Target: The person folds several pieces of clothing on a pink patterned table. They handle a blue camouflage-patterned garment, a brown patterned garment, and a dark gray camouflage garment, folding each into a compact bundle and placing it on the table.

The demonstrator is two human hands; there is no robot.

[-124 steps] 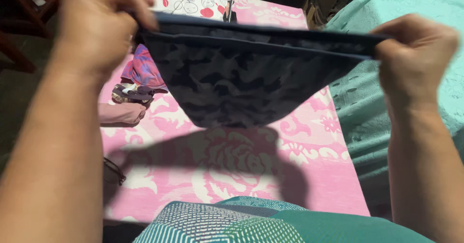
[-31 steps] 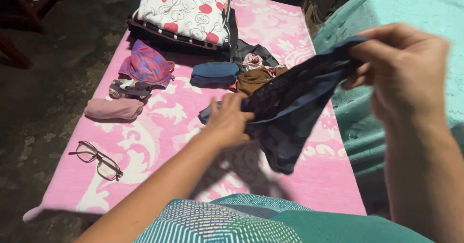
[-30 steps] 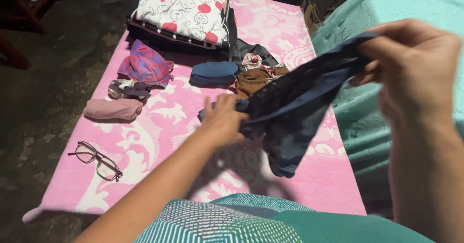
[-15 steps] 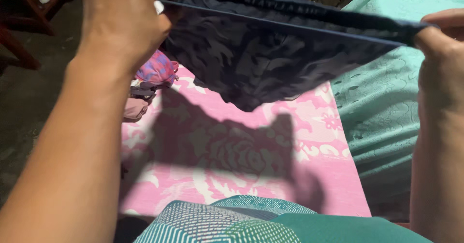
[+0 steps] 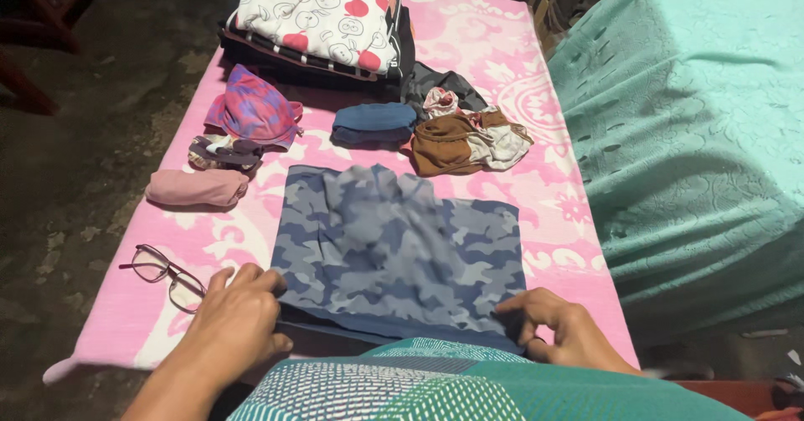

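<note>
Camouflage shorts (image 5: pixel 398 249) flat — hands (image 5: pixel 239 320) at waistband

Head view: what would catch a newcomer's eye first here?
A blue camouflage garment lies spread flat in the middle of the pink patterned cloth, with the left hand and right hand at its near corners. Behind it sit small folded clothes and a stack topped by a white apple-print fabric; eyeglasses lie left.

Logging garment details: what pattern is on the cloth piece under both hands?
Blue-grey camouflage garment, laid flat; the head view shows it.
</note>
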